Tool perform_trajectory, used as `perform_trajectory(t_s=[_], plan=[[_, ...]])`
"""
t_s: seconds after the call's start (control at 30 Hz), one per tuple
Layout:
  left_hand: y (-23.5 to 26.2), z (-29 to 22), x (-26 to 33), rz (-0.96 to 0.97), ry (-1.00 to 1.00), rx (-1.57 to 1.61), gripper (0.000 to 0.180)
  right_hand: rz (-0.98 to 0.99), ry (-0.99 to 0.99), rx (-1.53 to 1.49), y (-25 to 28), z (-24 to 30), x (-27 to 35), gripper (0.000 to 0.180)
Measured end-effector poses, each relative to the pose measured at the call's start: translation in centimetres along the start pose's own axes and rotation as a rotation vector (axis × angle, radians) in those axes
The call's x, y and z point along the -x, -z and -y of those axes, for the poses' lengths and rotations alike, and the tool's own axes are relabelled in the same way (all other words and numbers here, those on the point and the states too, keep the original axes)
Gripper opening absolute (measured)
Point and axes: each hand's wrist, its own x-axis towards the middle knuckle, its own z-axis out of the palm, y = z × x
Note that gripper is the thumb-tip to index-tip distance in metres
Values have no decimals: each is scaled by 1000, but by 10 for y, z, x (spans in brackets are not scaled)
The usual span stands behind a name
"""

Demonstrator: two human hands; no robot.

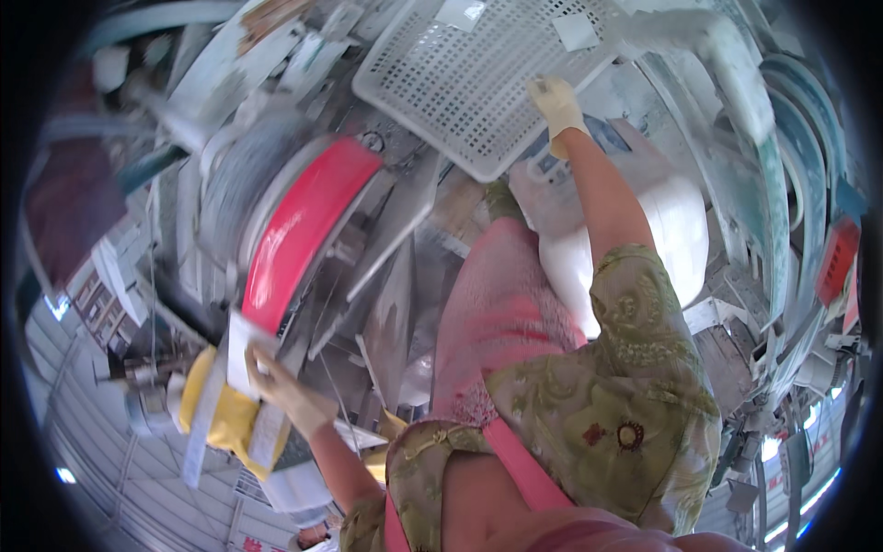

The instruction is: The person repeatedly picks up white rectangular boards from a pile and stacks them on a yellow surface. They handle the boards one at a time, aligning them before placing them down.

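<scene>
My left hand (285,391), in a pale glove, is closed on a flat white tile-like piece (238,354). The piece sits at the lower end of a bright pink-red curved band (308,230); whether they touch I cannot tell. My right hand (556,103), gloved as well, reaches over the near right part of a white perforated plastic basket (405,78). Its fingers are curled together, and anything inside them is hidden. Two flat white squares lie in the basket: one square (576,31) near the right hand, another square (460,13) farther left.
Beside my legs stands a white plastic container (653,221) under my right forearm. A blurred grey wheel-like part (253,175) is left of the pink-red band. Yellow cloth-like material (216,405) hangs at lower left. Teal curved parts (800,138) and a red box (838,262) are at right.
</scene>
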Motion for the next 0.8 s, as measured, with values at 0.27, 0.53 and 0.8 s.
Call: perform_trajectory(t_s=[0.27,0.53,0.8], plan=[[34,-25,4,63,-11,-263,42,-325,-127,277,10,-102,-197,85],[-14,-62,4,-115,51,-353,52,-439,69,564,5,-160,-242,113],[-9,-53,15,-175,-54,-321,52,-184,-208,659,21,-67,-218,104]])
